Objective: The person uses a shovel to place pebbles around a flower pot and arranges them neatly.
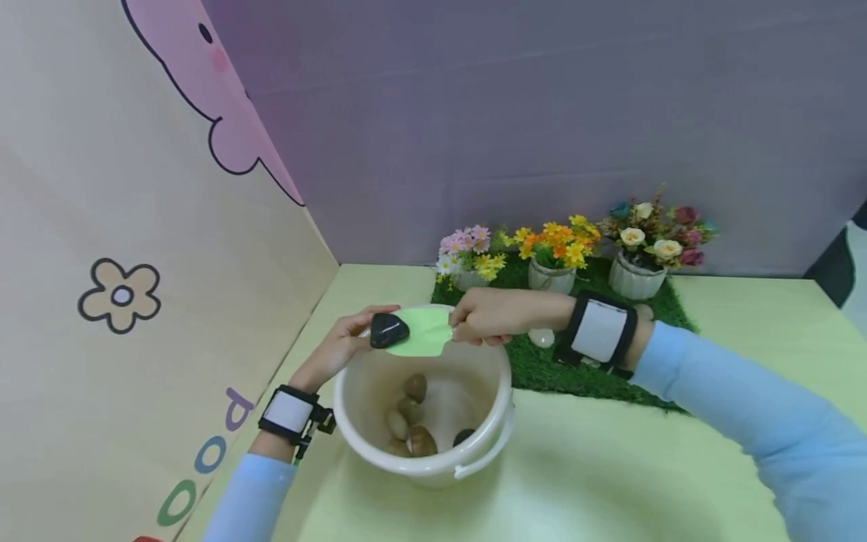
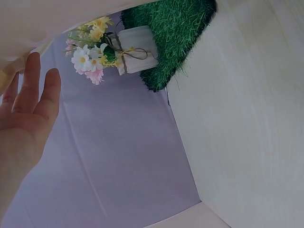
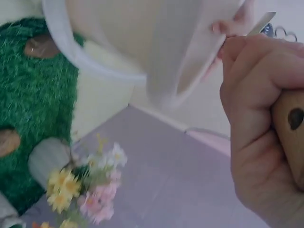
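Note:
My right hand [image 1: 484, 315] grips the wooden handle [image 3: 290, 128] of a small shovel above the white bucket [image 1: 423, 465]. On the shovel's flat green blade [image 1: 428, 331] lies a shiny black stone [image 1: 389, 330], at the tip. Fingers fairly straight, my left hand [image 1: 342, 348] is at the bucket's left rim, close beside the stone; in the left wrist view its fingers [image 2: 31, 88] reach up to the bucket's outer wall. Several brown stones [image 1: 423, 441] and a dark stone [image 1: 463, 436] lie at the bottom of the bucket.
Behind the bucket, a green artificial grass mat [image 1: 582, 376] carries three potted flower bunches: pink [image 1: 470, 252], orange [image 1: 555, 245] and mixed roses [image 1: 650, 241]. A white stone [image 1: 541, 338] lies on the mat under my right forearm. A decorated wall [image 1: 122, 226] stands left.

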Available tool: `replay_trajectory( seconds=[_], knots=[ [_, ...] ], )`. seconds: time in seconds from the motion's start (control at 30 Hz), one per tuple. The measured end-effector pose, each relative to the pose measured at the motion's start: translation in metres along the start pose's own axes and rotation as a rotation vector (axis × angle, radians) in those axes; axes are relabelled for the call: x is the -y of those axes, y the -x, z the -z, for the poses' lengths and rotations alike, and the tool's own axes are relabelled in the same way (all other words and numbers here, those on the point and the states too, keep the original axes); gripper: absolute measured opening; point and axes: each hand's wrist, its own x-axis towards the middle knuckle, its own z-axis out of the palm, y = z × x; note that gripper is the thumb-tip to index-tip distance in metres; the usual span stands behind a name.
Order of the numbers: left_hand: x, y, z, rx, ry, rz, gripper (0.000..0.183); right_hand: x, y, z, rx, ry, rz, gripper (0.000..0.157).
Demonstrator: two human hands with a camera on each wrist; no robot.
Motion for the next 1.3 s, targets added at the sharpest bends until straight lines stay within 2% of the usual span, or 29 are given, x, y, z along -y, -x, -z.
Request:
replay_trajectory(
  seconds=[0.37, 0.53, 0.73, 0.9, 1.1, 1.3],
  knots=[
    [0.003, 0.003, 0.008, 0.02, 0.025, -0.021, 0.045, -0.034, 0.033, 0.029, -0.096, -0.033, -0.11, 0.034],
    [0.003, 0.004, 0.01, 0.017, 0.033, -0.017, 0.044, -0.052, 0.04, 0.033, -0.142, -0.009, -0.162, 0.035],
    [0.001, 0.004, 0.012, 0.008, 0.052, -0.021, 0.044, -0.079, 0.04, 0.032, -0.2, -0.054, -0.196, 0.034],
    [-0.001, 0.001, 0.01, 0.003, 0.086, -0.034, 0.044, -0.119, 0.032, 0.018, -0.239, -0.107, -0.203, 0.034],
    [0.001, 0.001, 0.005, 0.021, 0.111, -0.05, 0.043, -0.171, 0.018, -0.016, -0.27, -0.202, -0.227, 0.035],
    [0.001, 0.005, -0.003, 0.018, 0.129, -0.025, 0.043, -0.199, 0.011, -0.038, -0.301, -0.251, -0.299, 0.036]
  ],
)
